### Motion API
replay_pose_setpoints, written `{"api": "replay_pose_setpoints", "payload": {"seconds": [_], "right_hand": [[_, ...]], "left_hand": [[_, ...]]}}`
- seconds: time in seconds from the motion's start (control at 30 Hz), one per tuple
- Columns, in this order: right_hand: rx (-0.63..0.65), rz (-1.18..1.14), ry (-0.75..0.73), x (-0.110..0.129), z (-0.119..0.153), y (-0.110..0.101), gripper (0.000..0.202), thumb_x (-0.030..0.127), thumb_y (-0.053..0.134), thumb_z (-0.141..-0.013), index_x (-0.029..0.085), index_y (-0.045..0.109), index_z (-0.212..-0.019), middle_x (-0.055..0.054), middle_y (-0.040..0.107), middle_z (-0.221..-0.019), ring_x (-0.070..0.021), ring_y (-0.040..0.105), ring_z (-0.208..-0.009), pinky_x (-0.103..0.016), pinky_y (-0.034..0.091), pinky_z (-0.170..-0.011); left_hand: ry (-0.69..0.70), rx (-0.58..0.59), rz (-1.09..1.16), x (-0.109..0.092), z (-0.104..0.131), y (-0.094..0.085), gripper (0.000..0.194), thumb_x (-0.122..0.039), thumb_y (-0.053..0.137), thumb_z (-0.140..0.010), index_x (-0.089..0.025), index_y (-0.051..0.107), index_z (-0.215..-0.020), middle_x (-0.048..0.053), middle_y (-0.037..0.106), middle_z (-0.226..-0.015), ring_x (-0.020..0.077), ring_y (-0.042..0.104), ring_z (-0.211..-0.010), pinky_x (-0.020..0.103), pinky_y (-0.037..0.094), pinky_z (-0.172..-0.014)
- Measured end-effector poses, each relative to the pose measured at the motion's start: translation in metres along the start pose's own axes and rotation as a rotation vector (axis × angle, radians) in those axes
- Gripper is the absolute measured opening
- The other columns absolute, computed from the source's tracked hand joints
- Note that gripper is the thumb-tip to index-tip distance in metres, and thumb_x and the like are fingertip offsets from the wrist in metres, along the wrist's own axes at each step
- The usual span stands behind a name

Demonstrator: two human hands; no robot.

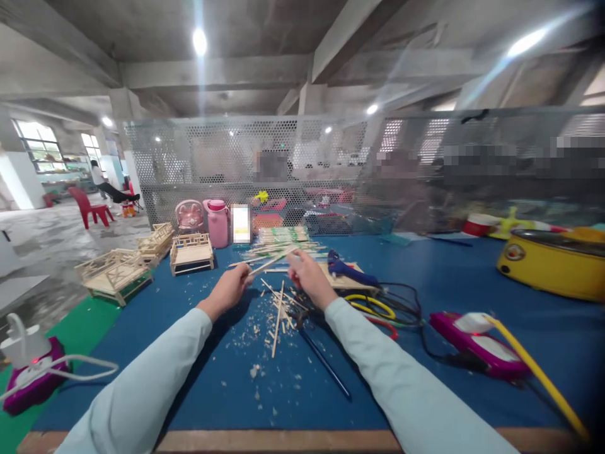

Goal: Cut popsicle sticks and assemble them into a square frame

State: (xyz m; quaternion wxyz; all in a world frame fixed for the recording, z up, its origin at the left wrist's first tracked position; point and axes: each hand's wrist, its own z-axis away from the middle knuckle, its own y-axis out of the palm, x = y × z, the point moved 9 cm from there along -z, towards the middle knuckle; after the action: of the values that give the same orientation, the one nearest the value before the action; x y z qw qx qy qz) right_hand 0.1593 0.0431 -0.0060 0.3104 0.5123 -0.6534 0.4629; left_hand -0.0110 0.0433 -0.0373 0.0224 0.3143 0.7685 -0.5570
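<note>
My left hand (232,287) and my right hand (307,274) are raised just above the blue table mat (198,378), side by side. Together they pinch one thin wooden stick (270,261), which slants up from the left fingers to the right fingertips. Below the hands lie loose wooden sticks (278,312) amid chips and offcuts. Beyond them sits a heap of long sticks (281,243). A blue glue gun (347,268) rests on a wooden board just right of my right hand.
Small wooden furniture models (191,252) (116,271) stand at the left. A pink bottle (217,222) is behind them. Cables and a purple power strip (477,347) lie at the right, a yellow pot (553,261) further right. A perforated mesh screen (307,164) closes the table's back.
</note>
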Motion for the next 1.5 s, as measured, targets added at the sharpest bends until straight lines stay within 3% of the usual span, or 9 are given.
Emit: {"api": "replay_pose_setpoints", "payload": {"seconds": [0.17,0.33,0.63,0.8,0.9,1.0,1.2,1.37,1.5], "right_hand": [[-0.026,-0.328,0.092,-0.002,0.002,-0.004,0.038,0.058,0.051,-0.072,0.02,0.047,-0.069,0.007,0.046,-0.047,-0.006,0.038,-0.036,-0.02,0.028,-0.037],[-0.063,-0.283,0.022,0.006,0.009,0.009,0.04,0.057,0.051,-0.072,0.018,0.052,-0.075,0.005,0.051,-0.05,-0.0071,0.045,-0.04,-0.02,0.034,-0.041],[0.011,-0.237,-0.096,0.029,0.02,0.037,0.04,0.056,0.042,-0.079,0.018,0.053,-0.08,0.001,0.055,-0.06,-0.0111,0.052,-0.05,-0.026,0.046,-0.051],[0.035,-0.109,-0.175,0.035,0.022,0.033,0.041,0.049,0.05,-0.078,0.02,0.049,-0.107,-0.002,0.059,-0.083,-0.0133,0.054,-0.069,-0.028,0.046,-0.066],[0.172,0.04,-0.121,0.023,0.025,0.052,0.036,0.044,0.054,-0.075,0.019,0.052,-0.102,-0.003,0.06,-0.089,-0.0138,0.055,-0.075,-0.029,0.044,-0.071],[0.459,0.039,0.022,0.006,0.037,0.087,0.029,0.043,0.04,-0.083,0.018,0.052,-0.076,0.001,0.057,-0.063,-0.0106,0.052,-0.053,-0.024,0.042,-0.054],[0.484,-0.069,0.183,-0.005,0.045,0.099,0.031,0.043,0.041,-0.083,0.018,0.045,-0.065,0.009,0.039,-0.041,-0.0044,0.032,-0.033,-0.016,0.025,-0.035],[0.536,-0.212,0.304,-0.008,0.053,0.104,0.027,0.044,0.053,-0.076,0.019,0.044,-0.072,0.007,0.05,-0.049,-0.0045,0.04,-0.036,-0.015,0.027,-0.034],[0.491,-0.143,0.243,-0.004,0.049,0.092,0.03,0.047,0.05,-0.077,0.018,0.047,-0.07,0.004,0.053,-0.057,-0.0055,0.045,-0.042,-0.016,0.031,-0.037]], "left_hand": [[0.094,0.06,0.079,-0.027,0.013,0.001,0.014,-0.017,0.039,-0.084,-0.018,0.053,-0.083,0.0,0.056,-0.067,0.0111,0.045,-0.061,0.022,0.037,-0.061],[0.103,-0.01,0.089,-0.028,0.011,-0.003,0.017,-0.01,0.038,-0.081,-0.016,0.052,-0.072,0.0,0.055,-0.068,0.0109,0.045,-0.063,0.021,0.036,-0.061],[0.141,-0.176,0.158,-0.03,0.012,-0.023,0.019,-0.019,0.038,-0.086,-0.017,0.056,-0.092,0.008,0.063,-0.093,0.0175,0.056,-0.087,0.028,0.042,-0.08],[-0.057,-0.419,0.611,-0.014,0.01,-0.055,0.014,-0.025,0.039,-0.087,-0.018,0.051,-0.087,0.005,0.064,-0.085,0.0148,0.06,-0.08,0.027,0.046,-0.076],[-0.252,-0.447,1.155,-0.002,0.009,-0.045,0.009,-0.023,0.038,-0.088,-0.018,0.044,-0.094,0.006,0.065,-0.092,0.0127,0.063,-0.079,0.027,0.049,-0.076],[-0.38,-0.42,1.472,-0.003,0.01,-0.026,0.007,-0.017,0.04,-0.088,-0.018,0.042,-0.095,0.006,0.066,-0.095,0.0098,0.065,-0.078,0.025,0.049,-0.077],[-0.495,-0.453,1.557,0.007,0.015,-0.012,0.005,-0.021,0.046,-0.087,-0.016,0.045,-0.089,0.007,0.065,-0.091,0.0104,0.065,-0.076,0.026,0.051,-0.076],[-0.504,-0.507,1.623,0.017,0.014,-0.018,0.004,-0.016,0.043,-0.089,-0.016,0.047,-0.087,0.007,0.064,-0.093,0.0086,0.064,-0.077,0.022,0.051,-0.073],[-0.507,-0.488,1.674,0.014,0.015,-0.021,0.006,-0.015,0.044,-0.089,-0.014,0.049,-0.085,0.007,0.065,-0.088,0.0083,0.064,-0.071,0.02,0.051,-0.066]]}}
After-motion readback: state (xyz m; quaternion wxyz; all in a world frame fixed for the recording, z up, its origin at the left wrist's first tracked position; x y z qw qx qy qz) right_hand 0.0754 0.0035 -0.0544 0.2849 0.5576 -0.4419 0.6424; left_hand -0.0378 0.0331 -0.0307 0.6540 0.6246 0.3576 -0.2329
